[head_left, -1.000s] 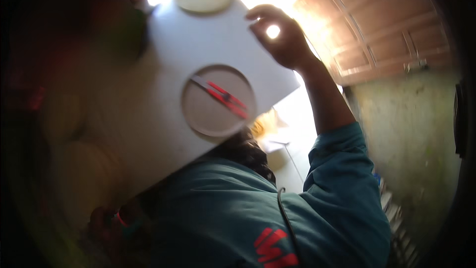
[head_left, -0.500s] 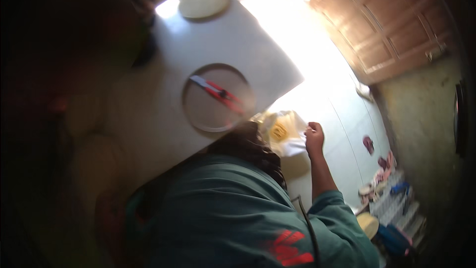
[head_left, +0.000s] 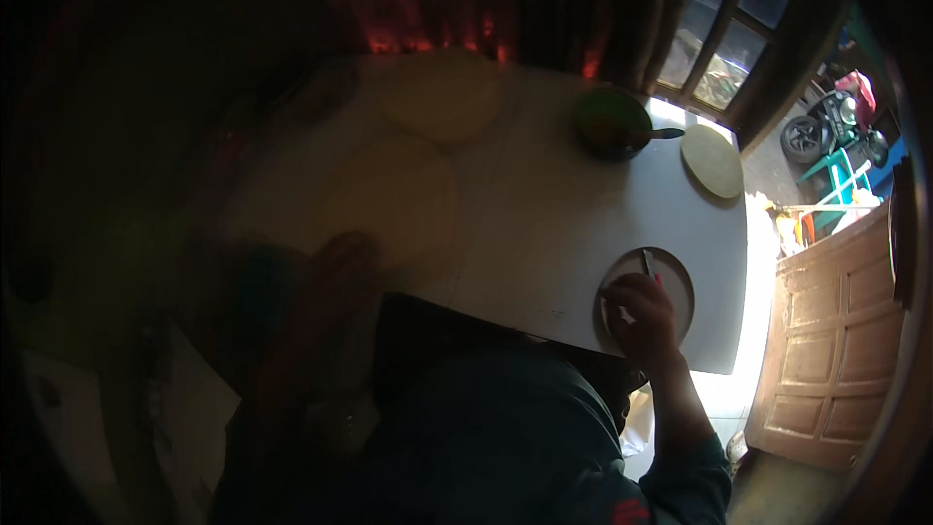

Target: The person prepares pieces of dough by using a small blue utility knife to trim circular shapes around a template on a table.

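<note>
My right hand (head_left: 643, 319) is over a round, rimmed tray (head_left: 684, 303) near the table's right end. Its fingers are curled together, and a small whitish bit shows at them, too small to name. Partly behind this hand, a red box cutter (head_left: 657, 279) with a pale blade lies in the tray. My left hand (head_left: 348, 255) is in deep shade at the near edge of a pale round disc (head_left: 403, 199) on the table; its fingers are too dark and blurred to read. A white plastic bag (head_left: 638, 423) hangs below the table edge beside my right forearm.
On the white table (head_left: 530, 233) are a green bowl (head_left: 610, 122) with a dark handle sticking out, a pale disc (head_left: 712, 161) at the far right corner and another disc (head_left: 442, 97) at the back. A wooden door (head_left: 826, 331) stands right, a window (head_left: 724, 29) behind.
The view has swung left, showing more of the table. My right hand has moved from the white plastic bag to above the tray. My left hand has come into view.
</note>
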`<state>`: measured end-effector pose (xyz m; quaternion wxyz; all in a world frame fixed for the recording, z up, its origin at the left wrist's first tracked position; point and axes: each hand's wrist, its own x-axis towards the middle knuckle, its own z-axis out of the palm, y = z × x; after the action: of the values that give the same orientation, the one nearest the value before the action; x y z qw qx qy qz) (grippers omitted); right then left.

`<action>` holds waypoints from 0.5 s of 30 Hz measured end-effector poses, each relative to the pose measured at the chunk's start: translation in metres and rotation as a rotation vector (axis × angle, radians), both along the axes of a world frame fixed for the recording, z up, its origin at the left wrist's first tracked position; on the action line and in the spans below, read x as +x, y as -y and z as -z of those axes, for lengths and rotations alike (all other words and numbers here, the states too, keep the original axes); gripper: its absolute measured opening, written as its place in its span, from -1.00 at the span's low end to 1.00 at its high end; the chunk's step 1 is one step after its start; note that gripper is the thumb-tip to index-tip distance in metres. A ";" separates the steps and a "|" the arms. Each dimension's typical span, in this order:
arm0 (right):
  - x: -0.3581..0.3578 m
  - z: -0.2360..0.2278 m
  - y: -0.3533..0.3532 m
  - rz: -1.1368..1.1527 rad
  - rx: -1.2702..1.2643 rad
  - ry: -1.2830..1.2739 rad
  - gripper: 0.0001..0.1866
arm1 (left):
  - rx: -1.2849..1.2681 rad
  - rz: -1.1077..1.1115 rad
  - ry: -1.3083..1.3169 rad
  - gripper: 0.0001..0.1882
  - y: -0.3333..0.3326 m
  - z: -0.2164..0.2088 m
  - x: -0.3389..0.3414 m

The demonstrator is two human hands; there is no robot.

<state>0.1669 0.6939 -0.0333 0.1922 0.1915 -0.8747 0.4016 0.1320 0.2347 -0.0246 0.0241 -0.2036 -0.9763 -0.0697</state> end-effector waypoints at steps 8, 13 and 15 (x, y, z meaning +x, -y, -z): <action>-0.119 0.017 0.183 -0.554 0.338 -0.142 -0.69 | 0.189 0.189 -0.154 -0.59 0.043 0.038 -0.023; -0.135 0.016 0.226 -0.662 0.367 -0.154 -0.72 | 0.212 0.208 -0.103 -0.64 0.053 0.030 -0.034; -0.140 0.021 0.232 -0.695 0.506 -0.149 -0.75 | 0.211 0.232 -0.087 -0.65 0.056 0.026 -0.038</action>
<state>0.0269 0.4620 -0.0541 0.0551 0.5440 -0.8130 0.2004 0.0937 0.1783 -0.0506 0.0793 -0.3139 -0.9316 -0.1652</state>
